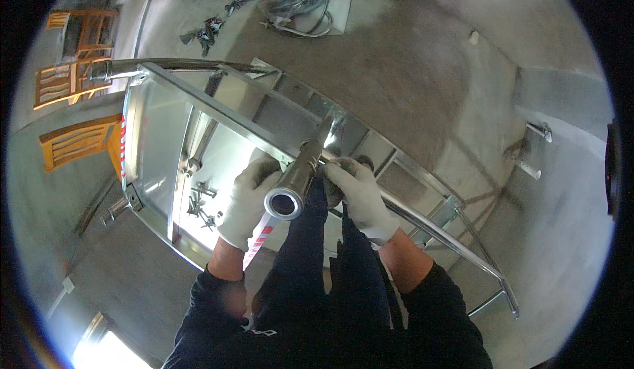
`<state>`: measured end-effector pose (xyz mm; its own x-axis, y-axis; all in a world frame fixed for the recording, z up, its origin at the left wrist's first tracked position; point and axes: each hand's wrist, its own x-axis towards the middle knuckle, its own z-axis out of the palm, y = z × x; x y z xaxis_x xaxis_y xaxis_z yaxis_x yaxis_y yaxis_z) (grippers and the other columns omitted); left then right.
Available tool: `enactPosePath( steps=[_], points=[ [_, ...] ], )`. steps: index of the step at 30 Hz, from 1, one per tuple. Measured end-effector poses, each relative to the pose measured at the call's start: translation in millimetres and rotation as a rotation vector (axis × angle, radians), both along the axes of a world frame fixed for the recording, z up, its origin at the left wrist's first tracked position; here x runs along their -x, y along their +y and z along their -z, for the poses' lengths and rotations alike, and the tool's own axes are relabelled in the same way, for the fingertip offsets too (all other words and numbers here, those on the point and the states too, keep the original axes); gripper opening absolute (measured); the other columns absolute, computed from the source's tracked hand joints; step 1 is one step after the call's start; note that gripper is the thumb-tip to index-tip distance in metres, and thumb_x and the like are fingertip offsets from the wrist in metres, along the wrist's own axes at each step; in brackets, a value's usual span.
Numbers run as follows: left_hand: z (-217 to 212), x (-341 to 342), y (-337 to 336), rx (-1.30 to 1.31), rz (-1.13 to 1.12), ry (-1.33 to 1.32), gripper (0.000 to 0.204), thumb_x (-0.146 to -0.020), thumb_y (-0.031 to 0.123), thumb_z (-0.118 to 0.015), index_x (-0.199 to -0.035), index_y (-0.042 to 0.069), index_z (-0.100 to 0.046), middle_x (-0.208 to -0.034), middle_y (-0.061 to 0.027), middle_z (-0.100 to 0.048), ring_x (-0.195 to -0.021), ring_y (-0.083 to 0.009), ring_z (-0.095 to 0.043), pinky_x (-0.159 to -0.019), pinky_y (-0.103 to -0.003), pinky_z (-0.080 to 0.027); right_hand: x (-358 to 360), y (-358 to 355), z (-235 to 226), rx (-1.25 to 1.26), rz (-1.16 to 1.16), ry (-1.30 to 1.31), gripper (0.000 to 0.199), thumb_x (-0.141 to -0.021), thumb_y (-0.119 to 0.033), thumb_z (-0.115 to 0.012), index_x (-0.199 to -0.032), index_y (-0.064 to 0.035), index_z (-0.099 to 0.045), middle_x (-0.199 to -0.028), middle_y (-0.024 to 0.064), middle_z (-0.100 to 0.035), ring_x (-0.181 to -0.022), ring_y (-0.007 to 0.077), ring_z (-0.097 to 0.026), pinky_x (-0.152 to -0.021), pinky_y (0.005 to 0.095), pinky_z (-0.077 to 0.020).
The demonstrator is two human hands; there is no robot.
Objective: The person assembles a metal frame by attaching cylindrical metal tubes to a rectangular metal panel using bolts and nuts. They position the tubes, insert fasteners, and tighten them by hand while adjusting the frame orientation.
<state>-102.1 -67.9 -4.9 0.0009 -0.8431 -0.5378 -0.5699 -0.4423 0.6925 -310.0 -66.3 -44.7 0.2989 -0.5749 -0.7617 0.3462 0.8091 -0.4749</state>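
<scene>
While gloved fingers (261, 171) half-curl beside a steel tube (304, 171), hold unclear, fittings (196, 206) inside metal frame (216, 111)

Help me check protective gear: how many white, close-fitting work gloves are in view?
2: one glove on the left hand, left of the shiny, round, hollow metal tube; one on the right hand, right of that tube.

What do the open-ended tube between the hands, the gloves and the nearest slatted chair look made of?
Tube: likely stainless or chromed steel, polished; it shows bright, mirror-like highlights.
Gloves: apparently fabric, white and matte; the fibre can't be told.
Slatted chair: probably varnished wood, judging by its orange-brown colour.
</scene>
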Motion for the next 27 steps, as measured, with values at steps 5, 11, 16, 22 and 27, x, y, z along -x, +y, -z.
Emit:
enactPosePath(
  steps=[5, 11, 16, 22, 27],
  points=[
    [2.7, 4.4, 0.0, 0.038, 0.026, -0.058, 0.025, -0.09, 0.018, -0.056, -0.102, -0.003, -0.062, -0.09, -0.0184, -0.064, -0.086, -0.0256, -0.063, -0.079, -0.035, -0.049, 1.7, -9.7, -0.2, 0.009, -0.077, -0.053, 0.037, -0.094, -0.031, -0.06, -0.107, 0.0028, -0.059, -0.079, 0.0025, -0.06, -0.066, 0.008, -0.057, -0.057, 0.021, -0.0451],
    [-1.5, 7.6, 4.2, 0.128, 0.23, -0.256, 0.023, -0.091, 0.015, -0.059, -0.106, -0.003, -0.06, -0.095, -0.0183, -0.064, -0.086, -0.0216, -0.064, -0.079, -0.032, -0.049, 1.5, -12.7, 4.9, 0.069, -0.148, 0.05, 0.04, -0.091, -0.029, -0.065, -0.113, 0.0035, -0.061, -0.086, 0.0024, -0.063, -0.07, 0.0072, -0.058, -0.06, 0.0212, -0.0453],
    [-1.1, 12.1, 9.8, -0.006, -0.236, 0.119, 0.029, -0.09, 0.012, -0.063, -0.113, -0.005, -0.059, -0.099, -0.0144, -0.066, -0.091, -0.0194, -0.064, -0.083, -0.031, -0.05, 7.0, -11.7, -1.3, 0.245, -0.141, 0.156, 0.04, -0.087, -0.027, -0.065, -0.11, 0.0046, -0.061, -0.091, 0.0071, -0.065, -0.081, 0.0124, -0.059, -0.075, 0.0268, -0.0479],
    [2.0, 1.8, 8.2, -0.037, -0.016, -0.008, 0.031, -0.09, 0.012, -0.063, -0.115, -0.007, -0.058, -0.101, -0.014, -0.066, -0.093, -0.0176, -0.064, -0.082, -0.028, -0.05, 3.4, -10.3, 1.2, 0.39, -0.177, 0.185, 0.036, -0.085, -0.018, -0.068, -0.115, 0.0015, -0.061, -0.099, 0.0083, -0.067, -0.093, 0.0139, -0.061, -0.086, 0.0283, -0.0482],
    [4.1, 2.4, 8.5, -0.002, 0.185, -0.23, 0.031, -0.09, 0.013, -0.063, -0.113, -0.007, -0.058, -0.103, -0.0141, -0.065, -0.091, -0.019, -0.065, -0.08, -0.03, -0.051, 2.5, -4.2, 14.6, 0.495, -0.159, 0.152, 0.037, -0.084, -0.016, -0.069, -0.117, -0.0013, -0.061, -0.105, 0.0108, -0.066, -0.097, 0.0163, -0.062, -0.088, 0.0294, -0.0483]
  ],
)
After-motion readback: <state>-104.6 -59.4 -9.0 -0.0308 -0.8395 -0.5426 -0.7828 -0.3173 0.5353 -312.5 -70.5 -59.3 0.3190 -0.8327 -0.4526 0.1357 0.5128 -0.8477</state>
